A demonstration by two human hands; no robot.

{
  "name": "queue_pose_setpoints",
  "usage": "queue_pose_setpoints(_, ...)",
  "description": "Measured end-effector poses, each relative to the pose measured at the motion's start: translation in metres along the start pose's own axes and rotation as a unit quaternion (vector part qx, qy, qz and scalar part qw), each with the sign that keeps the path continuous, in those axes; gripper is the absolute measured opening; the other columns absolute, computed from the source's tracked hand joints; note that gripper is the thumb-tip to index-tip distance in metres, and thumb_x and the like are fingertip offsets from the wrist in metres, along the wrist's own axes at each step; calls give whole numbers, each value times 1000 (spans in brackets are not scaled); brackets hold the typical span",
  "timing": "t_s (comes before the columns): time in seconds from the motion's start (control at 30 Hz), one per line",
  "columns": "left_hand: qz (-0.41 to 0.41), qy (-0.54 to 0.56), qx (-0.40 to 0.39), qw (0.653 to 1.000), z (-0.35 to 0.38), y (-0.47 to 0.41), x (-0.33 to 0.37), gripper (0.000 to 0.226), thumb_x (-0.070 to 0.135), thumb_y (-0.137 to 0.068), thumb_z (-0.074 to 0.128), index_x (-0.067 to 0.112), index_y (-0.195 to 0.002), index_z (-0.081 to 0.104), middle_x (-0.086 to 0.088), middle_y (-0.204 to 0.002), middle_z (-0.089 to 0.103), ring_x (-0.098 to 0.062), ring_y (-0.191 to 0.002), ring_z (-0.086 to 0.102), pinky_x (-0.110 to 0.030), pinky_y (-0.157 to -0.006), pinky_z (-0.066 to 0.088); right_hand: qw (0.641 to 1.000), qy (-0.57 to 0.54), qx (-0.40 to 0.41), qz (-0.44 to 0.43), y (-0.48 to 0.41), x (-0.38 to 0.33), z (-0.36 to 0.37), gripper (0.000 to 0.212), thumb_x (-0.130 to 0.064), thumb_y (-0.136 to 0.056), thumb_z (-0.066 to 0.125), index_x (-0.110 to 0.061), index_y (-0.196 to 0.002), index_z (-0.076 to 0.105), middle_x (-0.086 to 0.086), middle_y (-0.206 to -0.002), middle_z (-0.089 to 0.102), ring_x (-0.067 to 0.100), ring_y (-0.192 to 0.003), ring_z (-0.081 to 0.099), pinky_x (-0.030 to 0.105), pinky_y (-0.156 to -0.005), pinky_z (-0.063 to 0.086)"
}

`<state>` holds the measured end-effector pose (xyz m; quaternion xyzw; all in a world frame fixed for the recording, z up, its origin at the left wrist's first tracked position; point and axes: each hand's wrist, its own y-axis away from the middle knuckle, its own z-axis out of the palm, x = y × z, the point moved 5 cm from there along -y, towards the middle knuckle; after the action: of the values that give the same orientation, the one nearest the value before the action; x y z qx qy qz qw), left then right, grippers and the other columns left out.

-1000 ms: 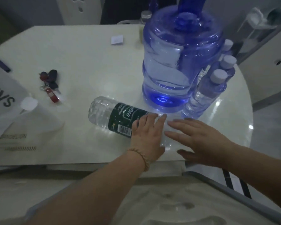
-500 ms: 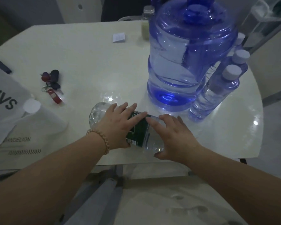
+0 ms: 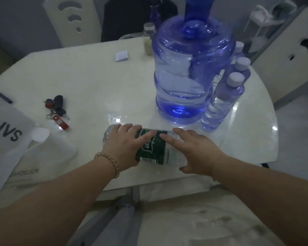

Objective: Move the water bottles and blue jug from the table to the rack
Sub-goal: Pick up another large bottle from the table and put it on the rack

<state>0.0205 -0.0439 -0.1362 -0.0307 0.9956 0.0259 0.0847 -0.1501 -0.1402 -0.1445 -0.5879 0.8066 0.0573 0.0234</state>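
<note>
At the far left of the pale glossy tabletop [image 3: 89,82] lie white printed paper bags [image 3: 9,135], then a bunch of dark keys with a red fob [image 3: 57,110]. Near the front edge, a clear plastic water bottle with a green label [image 3: 152,150] lies on its side. The left hand [image 3: 124,146], a beaded bracelet on its wrist, rests on the bottle with its fingers curved over it; the right hand [image 3: 196,151] presses its spread fingers on the bottle's other end. Behind stands the big translucent blue water jug [image 3: 190,73], with a row of small white-capped clear bottles [image 3: 224,100] just beside it on the right.
</note>
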Motion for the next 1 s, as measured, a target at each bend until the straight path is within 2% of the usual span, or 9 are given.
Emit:
queue_pose_setpoints(0.2, 30, 13, 73, 997, -66, -12, 77, 100, 45, -50, 79, 36, -138, 32, -12, -116, 57, -34, -101, 54, -54, -87, 40, 1000, 18, 6, 15, 82, 40, -51, 124, -51, -54, 83, -41, -147, 0, 13, -145, 35, 34, -116, 48, 43, -84, 52)
queue_pose_setpoints(0.33, 64, 6, 109, 992, -121, -41, 151, 97, 44, -52, 78, 37, -138, 33, -12, -115, 58, -33, -98, 55, -50, -83, 42, 998, 37, 24, 52, 159, 89, -88, 122, -57, -56, 78, -43, -146, -4, 14, -145, 37, 33, -116, 49, 43, -82, 52)
queue_pose_setpoints(0.4, 76, -6, 114, 991, -145, -62, 189, 95, 45, -57, 74, 38, -140, 28, -11, -117, 56, -33, -99, 53, -49, -83, 42, 996, 54, 37, 65, 196, 117, -105, 121, -58, -59, 76, -44, -145, -8, 13, -147, 34, 33, -119, 47, 43, -84, 52)
queue_pose_setpoints(0.5, 88, -31, 144, 985, -187, -100, 266, 97, 48, -59, 75, 38, -140, 23, -12, -120, 55, -33, -100, 52, -50, -84, 42, 991, 83, 61, 86, 268, 172, -135, 122, -59, -59, 76, -42, -145, -9, 12, -147, 33, 32, -121, 45, 44, -87, 51)
queue_pose_setpoints(0.7, 135, -24, 209, 968, -255, -183, 440, 92, 50, -58, 73, 40, -138, 30, -8, -115, 58, -31, -98, 53, -48, -85, 40, 980, 110, 81, 144, 423, 293, -180, 117, -61, -62, 72, -44, -145, -9, 7, -148, 28, 28, -124, 41, 41, -89, 47)
queue_pose_setpoints(0.83, 168, -19, 217, 961, -286, -230, 537, 97, 59, -59, 73, 42, -140, 23, -8, -120, 56, -30, -102, 53, -50, -88, 40, 976, 99, 74, 181, 506, 361, -197, 120, -57, -62, 74, -48, -142, -14, 6, -150, 24, 28, -125, 39, 43, -93, 46)
queue_pose_setpoints(1.0, 217, -47, 223, 949, -310, -284, 611, 94, 59, -68, 66, 44, -142, 10, -6, -131, 47, -29, -114, 46, -51, -94, 36, 965, 89, 69, 235, 564, 424, -201, 123, -53, -58, 76, -49, -141, -15, 5, -150, 26, 28, -123, 43, 39, -86, 50)
